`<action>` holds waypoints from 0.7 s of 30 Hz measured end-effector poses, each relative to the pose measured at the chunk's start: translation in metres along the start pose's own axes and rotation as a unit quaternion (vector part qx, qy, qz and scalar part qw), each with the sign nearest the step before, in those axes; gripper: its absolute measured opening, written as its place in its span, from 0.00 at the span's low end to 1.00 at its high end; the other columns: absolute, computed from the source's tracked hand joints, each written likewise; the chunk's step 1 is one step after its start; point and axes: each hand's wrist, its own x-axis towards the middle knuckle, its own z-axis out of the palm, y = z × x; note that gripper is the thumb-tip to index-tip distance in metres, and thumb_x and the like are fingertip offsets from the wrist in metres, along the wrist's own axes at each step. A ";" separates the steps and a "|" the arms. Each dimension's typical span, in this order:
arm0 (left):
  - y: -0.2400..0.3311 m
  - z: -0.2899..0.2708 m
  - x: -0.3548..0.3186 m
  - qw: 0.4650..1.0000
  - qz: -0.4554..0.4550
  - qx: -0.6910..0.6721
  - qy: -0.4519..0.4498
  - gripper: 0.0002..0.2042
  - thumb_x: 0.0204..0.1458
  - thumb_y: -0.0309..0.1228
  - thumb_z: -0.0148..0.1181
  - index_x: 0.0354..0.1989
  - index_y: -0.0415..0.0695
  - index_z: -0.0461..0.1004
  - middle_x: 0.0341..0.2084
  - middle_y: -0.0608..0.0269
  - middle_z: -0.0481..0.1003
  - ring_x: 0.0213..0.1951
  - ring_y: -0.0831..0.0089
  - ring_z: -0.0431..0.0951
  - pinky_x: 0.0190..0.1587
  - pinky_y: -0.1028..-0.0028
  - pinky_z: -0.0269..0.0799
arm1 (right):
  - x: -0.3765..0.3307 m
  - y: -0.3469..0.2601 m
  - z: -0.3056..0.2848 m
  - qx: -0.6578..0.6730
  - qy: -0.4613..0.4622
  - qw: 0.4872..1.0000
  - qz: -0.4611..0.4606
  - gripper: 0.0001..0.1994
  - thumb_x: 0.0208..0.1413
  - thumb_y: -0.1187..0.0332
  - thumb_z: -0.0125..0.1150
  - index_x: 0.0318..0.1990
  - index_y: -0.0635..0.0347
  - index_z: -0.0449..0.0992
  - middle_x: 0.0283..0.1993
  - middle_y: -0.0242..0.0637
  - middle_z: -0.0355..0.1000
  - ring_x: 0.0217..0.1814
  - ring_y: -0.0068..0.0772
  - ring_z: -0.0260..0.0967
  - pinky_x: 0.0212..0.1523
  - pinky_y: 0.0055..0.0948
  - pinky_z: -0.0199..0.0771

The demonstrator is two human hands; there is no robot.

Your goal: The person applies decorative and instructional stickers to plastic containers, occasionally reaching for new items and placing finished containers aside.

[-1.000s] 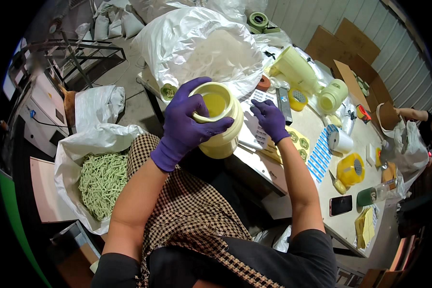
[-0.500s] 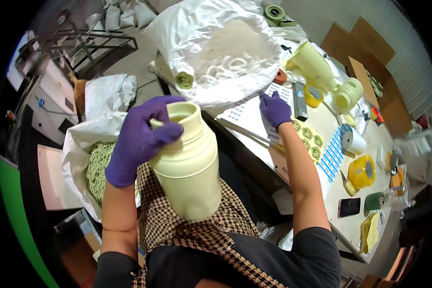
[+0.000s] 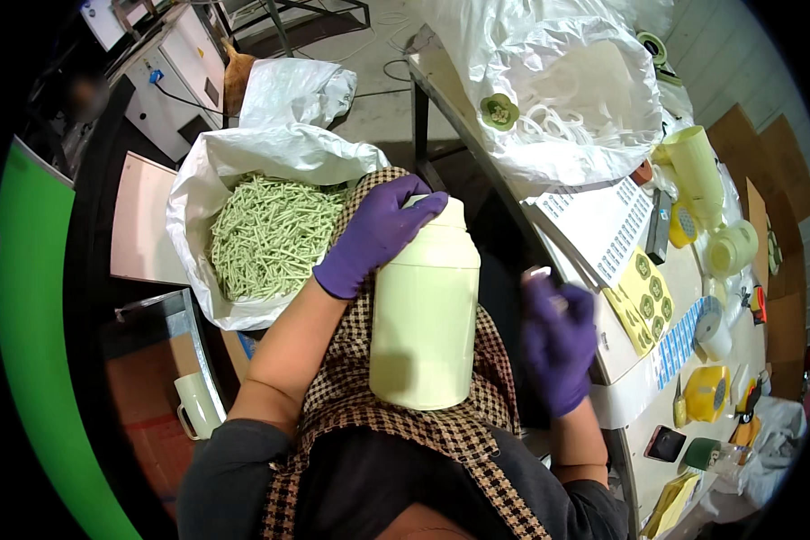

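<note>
Pale green jar [image 3: 425, 328] mostly below left grip [image 3: 380, 227] clasping its neck, right grip [image 3: 558, 346] blurred, cannot tell its hold

The left grip [image 3: 382, 232] holds a pale green container [image 3: 426, 333].

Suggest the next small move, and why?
Probably bring the right hand left to the pale green flask: a small pale piece shows at its fingertips, too blurred to identify, and the left hand grips the flask near its neck, leaving the plain side exposed.
</note>
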 end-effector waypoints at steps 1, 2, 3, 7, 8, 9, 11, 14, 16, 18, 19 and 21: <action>0.001 -0.001 -0.003 1.000 0.013 0.018 0.009 0.13 0.61 0.36 0.62 0.32 0.38 0.77 0.20 0.72 0.67 0.27 0.82 0.63 0.32 0.75 0.62 | -0.001 -0.022 0.003 0.029 -0.020 0.999 -0.001 0.26 0.47 0.75 0.66 0.58 0.46 0.81 0.42 0.40 0.68 0.35 0.38 0.69 0.35 0.33 0.73; 0.005 0.002 -0.005 1.000 0.001 0.020 0.008 0.13 0.61 0.37 0.62 0.32 0.38 0.77 0.20 0.71 0.67 0.27 0.82 0.64 0.32 0.75 0.62 | -0.001 -0.035 0.006 0.054 -0.042 0.998 -0.001 0.29 0.43 0.74 0.68 0.58 0.42 0.81 0.42 0.41 0.67 0.34 0.39 0.69 0.33 0.33 0.72; 0.012 0.006 -0.007 1.000 -0.011 0.022 0.008 0.13 0.61 0.37 0.62 0.32 0.39 0.77 0.20 0.70 0.67 0.27 0.82 0.64 0.31 0.74 0.62 | 0.000 -0.043 0.014 0.051 -0.049 0.997 -0.012 0.30 0.42 0.74 0.69 0.58 0.41 0.81 0.41 0.40 0.66 0.34 0.38 0.68 0.32 0.32 0.71; 0.006 0.004 -0.010 0.998 0.023 0.051 0.037 0.13 0.61 0.38 0.63 0.34 0.38 0.77 0.21 0.65 0.69 0.26 0.79 0.65 0.31 0.72 0.64 | -0.002 -0.050 0.028 0.021 -0.064 0.996 -0.050 0.30 0.45 0.65 0.73 0.61 0.36 0.79 0.40 0.36 0.65 0.33 0.32 0.65 0.30 0.31 0.68; 0.005 0.004 -0.010 0.996 0.039 0.065 0.047 0.13 0.61 0.38 0.63 0.34 0.38 0.77 0.21 0.64 0.69 0.27 0.79 0.65 0.32 0.72 0.65 | -0.002 -0.051 0.029 0.019 -0.058 0.997 -0.054 0.30 0.45 0.65 0.73 0.61 0.36 0.79 0.40 0.36 0.65 0.33 0.32 0.65 0.30 0.31 0.67; 0.006 0.002 -0.010 0.995 0.046 0.071 0.049 0.14 0.61 0.38 0.63 0.34 0.38 0.77 0.22 0.63 0.69 0.27 0.78 0.65 0.32 0.72 0.65 | -0.001 -0.051 0.028 0.010 -0.063 0.997 -0.053 0.30 0.45 0.66 0.73 0.61 0.36 0.79 0.40 0.36 0.65 0.32 0.32 0.64 0.30 0.30 0.68; 0.005 0.002 -0.011 0.994 0.054 0.081 0.048 0.14 0.61 0.38 0.63 0.35 0.37 0.76 0.22 0.62 0.70 0.27 0.78 0.65 0.32 0.72 0.66 | -0.005 -0.052 0.025 -0.007 -0.078 0.996 -0.044 0.31 0.45 0.66 0.73 0.61 0.36 0.78 0.39 0.35 0.64 0.32 0.32 0.64 0.30 0.30 0.68; 0.003 0.002 -0.012 0.998 0.023 0.050 0.031 0.14 0.62 0.39 0.62 0.35 0.37 0.76 0.22 0.63 0.70 0.27 0.78 0.64 0.32 0.72 0.66 | -0.006 -0.047 0.029 -0.019 -0.069 0.996 -0.052 0.31 0.45 0.66 0.73 0.61 0.35 0.79 0.40 0.35 0.65 0.32 0.31 0.64 0.30 0.30 0.68; 0.003 0.001 -0.012 0.998 0.018 0.049 0.029 0.14 0.62 0.39 0.62 0.35 0.37 0.76 0.22 0.63 0.70 0.27 0.78 0.64 0.32 0.72 0.66 | -0.004 -0.046 0.030 -0.015 -0.082 0.995 -0.056 0.31 0.47 0.66 0.72 0.63 0.34 0.77 0.39 0.35 0.64 0.31 0.31 0.63 0.29 0.30 0.67; 0.002 0.002 -0.012 0.999 0.011 0.045 0.021 0.14 0.63 0.38 0.61 0.36 0.37 0.76 0.22 0.63 0.70 0.27 0.78 0.65 0.32 0.72 0.66 | -0.004 -0.046 0.029 -0.035 -0.109 0.992 -0.055 0.31 0.49 0.66 0.70 0.65 0.33 0.75 0.38 0.35 0.64 0.30 0.31 0.63 0.28 0.30 0.67; 0.000 0.002 -0.013 0.999 0.006 0.042 0.017 0.14 0.63 0.38 0.61 0.36 0.38 0.76 0.23 0.63 0.70 0.27 0.78 0.65 0.32 0.72 0.66 | -0.003 -0.047 0.028 -0.057 -0.131 0.988 -0.054 0.31 0.51 0.65 0.69 0.66 0.32 0.74 0.37 0.35 0.63 0.30 0.32 0.62 0.28 0.31 0.66; -0.003 0.006 -0.013 0.999 0.008 0.038 0.008 0.13 0.63 0.37 0.60 0.37 0.38 0.75 0.24 0.63 0.70 0.28 0.79 0.66 0.33 0.72 0.66 | -0.003 -0.048 0.022 -0.095 -0.179 0.978 -0.048 0.31 0.54 0.65 0.65 0.68 0.32 0.71 0.36 0.35 0.62 0.29 0.32 0.62 0.27 0.32 0.66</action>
